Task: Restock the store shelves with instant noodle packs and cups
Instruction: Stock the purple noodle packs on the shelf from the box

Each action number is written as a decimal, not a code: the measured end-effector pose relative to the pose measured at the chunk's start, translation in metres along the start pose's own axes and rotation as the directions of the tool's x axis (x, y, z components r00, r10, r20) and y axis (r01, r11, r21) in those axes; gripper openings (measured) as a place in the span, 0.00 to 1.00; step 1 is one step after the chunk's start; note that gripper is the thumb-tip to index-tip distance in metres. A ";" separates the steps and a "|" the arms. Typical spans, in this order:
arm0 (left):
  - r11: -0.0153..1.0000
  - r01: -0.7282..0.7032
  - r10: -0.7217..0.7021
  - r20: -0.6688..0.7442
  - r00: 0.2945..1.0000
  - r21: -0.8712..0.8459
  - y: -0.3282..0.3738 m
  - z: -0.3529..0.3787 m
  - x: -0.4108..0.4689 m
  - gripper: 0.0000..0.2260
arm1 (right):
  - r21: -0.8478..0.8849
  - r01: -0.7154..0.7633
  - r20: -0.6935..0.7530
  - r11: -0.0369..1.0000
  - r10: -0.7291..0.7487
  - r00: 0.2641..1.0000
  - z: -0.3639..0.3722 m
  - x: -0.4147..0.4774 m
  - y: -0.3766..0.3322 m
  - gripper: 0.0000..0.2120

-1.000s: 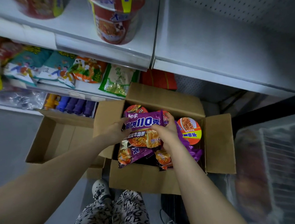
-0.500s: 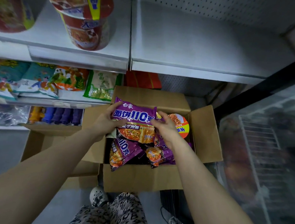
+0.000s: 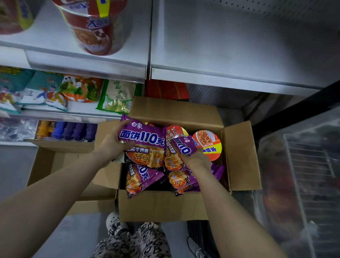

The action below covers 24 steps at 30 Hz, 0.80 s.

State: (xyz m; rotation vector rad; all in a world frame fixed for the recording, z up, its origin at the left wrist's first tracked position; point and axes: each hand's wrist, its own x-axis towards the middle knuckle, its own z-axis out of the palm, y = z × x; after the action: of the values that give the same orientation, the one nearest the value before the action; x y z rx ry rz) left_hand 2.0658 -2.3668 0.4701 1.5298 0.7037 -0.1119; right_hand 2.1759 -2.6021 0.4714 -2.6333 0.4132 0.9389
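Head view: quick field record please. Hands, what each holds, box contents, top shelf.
left hand: grips large purple noodle pack by its left edge, over the box
right hand: grips second purple pack, tilted, at its lower end
cardboard box: open, flaps out; holds loose purple packs and an orange-lidded cup, with a further red lid partly hidden
top shelf: red noodle cup stands in the left bay
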 end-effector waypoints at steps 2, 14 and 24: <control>1.000 0.014 -0.014 0.017 1.000 0.000 -0.005 -0.001 0.002 0.33 | 0.007 -0.014 -0.014 1.000 0.014 1.000 0.009 0.001 -0.005 0.41; 1.000 0.030 -0.030 0.046 0.998 0.003 -0.028 -0.004 0.023 0.34 | 0.223 0.179 -0.276 0.958 -0.113 0.954 0.028 0.028 -0.024 0.35; 0.998 -0.014 0.021 0.104 0.994 -0.066 -0.018 0.000 0.021 0.32 | 0.339 0.374 -0.372 0.863 -0.242 0.896 0.014 0.023 -0.004 0.31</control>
State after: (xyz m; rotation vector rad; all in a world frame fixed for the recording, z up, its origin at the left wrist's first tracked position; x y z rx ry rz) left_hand 2.0735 -2.3613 0.4440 1.4568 0.6051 -0.1536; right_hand 2.1867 -2.5969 0.4464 -2.3607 0.2082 0.2809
